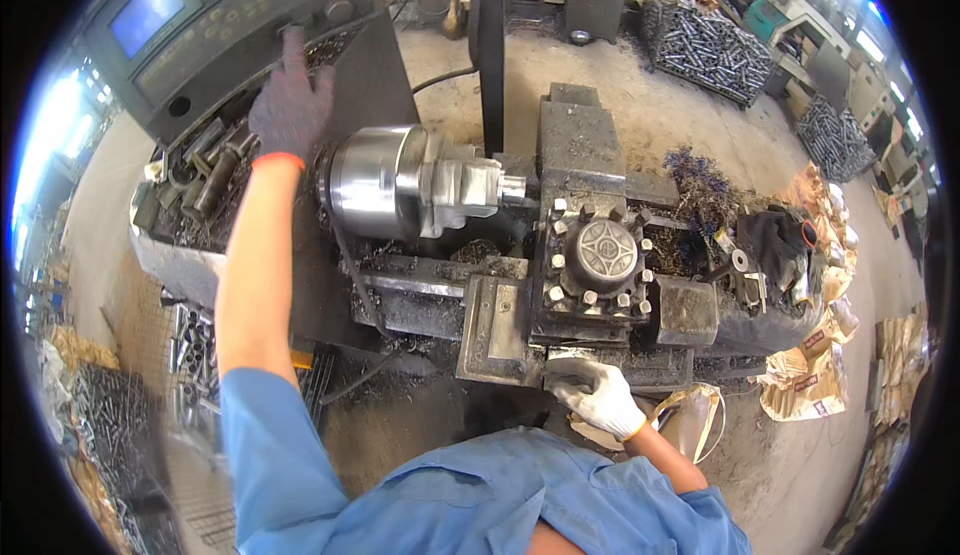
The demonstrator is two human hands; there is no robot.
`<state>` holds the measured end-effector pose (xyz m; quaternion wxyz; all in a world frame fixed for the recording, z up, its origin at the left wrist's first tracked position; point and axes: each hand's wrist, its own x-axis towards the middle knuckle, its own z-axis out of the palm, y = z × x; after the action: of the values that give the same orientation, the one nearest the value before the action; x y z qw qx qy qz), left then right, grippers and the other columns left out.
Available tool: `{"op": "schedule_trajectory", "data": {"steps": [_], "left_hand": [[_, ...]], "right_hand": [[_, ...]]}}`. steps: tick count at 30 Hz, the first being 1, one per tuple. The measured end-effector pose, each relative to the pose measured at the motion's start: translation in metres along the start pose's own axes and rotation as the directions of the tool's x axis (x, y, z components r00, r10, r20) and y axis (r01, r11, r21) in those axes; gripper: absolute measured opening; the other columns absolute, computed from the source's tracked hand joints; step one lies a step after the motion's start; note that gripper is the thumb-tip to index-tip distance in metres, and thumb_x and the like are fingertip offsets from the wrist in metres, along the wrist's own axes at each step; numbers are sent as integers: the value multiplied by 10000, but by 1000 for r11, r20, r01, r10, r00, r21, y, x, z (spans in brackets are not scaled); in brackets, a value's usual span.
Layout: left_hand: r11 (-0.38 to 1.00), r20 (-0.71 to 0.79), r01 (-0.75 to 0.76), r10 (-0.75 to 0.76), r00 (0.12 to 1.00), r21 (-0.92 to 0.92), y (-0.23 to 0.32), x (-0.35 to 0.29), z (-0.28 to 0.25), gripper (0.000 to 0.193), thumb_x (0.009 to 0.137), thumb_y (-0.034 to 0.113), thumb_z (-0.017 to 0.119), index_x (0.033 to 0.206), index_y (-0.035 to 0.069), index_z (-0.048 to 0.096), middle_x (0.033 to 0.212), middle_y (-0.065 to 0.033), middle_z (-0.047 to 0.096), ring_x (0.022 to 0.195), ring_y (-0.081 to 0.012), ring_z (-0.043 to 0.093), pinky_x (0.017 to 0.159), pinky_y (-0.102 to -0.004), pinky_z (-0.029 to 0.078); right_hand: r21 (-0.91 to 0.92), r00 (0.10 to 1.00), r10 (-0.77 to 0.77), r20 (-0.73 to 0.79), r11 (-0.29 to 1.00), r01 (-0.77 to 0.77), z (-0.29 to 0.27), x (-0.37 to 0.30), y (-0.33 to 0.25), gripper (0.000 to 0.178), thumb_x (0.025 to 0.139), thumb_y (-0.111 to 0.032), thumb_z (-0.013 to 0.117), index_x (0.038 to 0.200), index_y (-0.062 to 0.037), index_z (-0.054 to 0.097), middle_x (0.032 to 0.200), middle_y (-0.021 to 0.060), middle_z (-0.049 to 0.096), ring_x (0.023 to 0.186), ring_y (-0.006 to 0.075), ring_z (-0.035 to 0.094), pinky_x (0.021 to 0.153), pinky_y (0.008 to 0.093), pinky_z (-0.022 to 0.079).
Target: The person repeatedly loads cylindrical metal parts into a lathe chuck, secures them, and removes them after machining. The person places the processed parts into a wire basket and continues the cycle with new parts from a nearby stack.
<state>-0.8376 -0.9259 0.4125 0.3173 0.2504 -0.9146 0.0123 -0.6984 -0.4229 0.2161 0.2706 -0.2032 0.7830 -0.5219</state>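
My left hand (pixel 291 110), in a dark, dirty glove with an orange cuff, reaches up to the machine's control panel (pixel 215 40). Its forefinger stretches onto the panel near a knob; the thumb stands apart. In a white glove with blackened fingers, my right hand (pixel 598 398) is curled at the front edge of the lathe carriage (pixel 500 330). What its fingers close on, if anything, is hidden. Between the hands, a shiny round chuck (pixel 375 183) carries jaws with a short metal workpiece (pixel 512 187) poking out. Right of it stands the bolted tool post (pixel 605 255).
Metal tools and sockets (pixel 215 170) lie on a tray below the panel. Chips, a dark cloth (pixel 775 245) and torn brown paper (pixel 810 375) cover the lathe's right end. Bins of metal parts (pixel 710 50) stand behind; more parts (pixel 190 340) lie at lower left.
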Motion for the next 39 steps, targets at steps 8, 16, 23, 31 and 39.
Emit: {"op": "schedule_trajectory", "data": {"steps": [8,16,23,31,39], "left_hand": [[839,712,444,-101,695,-315,-42,-457,16,399,1012,427,622,1253,126,726,1063,-191,771,1033,-424,736,891,-522,583],[-313,210,941,-919,-334,130,-62,-958,-211,528,988,528,630,1275,102,754,1249,-196,767,1190,-376,726,1026,-466,547],[-408,-365,616,-541,-757,-673,85,-1168,-296,439,986,385,667,1166,-3,764,897,-141,751,811,-236,707,768,-379,541],[-63,-388,386,258,-885,-920,228,-1203,-325,509,1080,448,557,1045,-25,740,833,-142,716,707,-268,635,705,-434,527],[-344,-497,405,781,-378,-847,343,-1209,-339,586,1136,457,503,1436,-42,574,1403,-276,643,1249,-409,636,1068,-462,502]], "right_hand": [[54,864,-102,493,995,87,90,55,34,339,991,-93,741,1317,-2,730,1292,151,767,1165,211,736,1030,346,589],[-125,416,-40,909,923,363,294,67,45,338,946,-203,756,1223,-10,778,1190,144,809,1121,262,761,996,357,583],[206,-215,-46,976,529,823,504,-110,13,372,952,-228,721,1262,-26,761,1220,166,789,1136,317,746,1011,394,576],[603,-716,315,623,390,696,592,-319,-30,444,978,-356,649,1317,-85,740,1278,169,760,1183,370,710,1035,449,556],[692,-799,342,496,401,601,704,-441,-43,412,985,-270,637,1336,-75,731,1306,151,759,1201,326,714,1036,384,560]]}}
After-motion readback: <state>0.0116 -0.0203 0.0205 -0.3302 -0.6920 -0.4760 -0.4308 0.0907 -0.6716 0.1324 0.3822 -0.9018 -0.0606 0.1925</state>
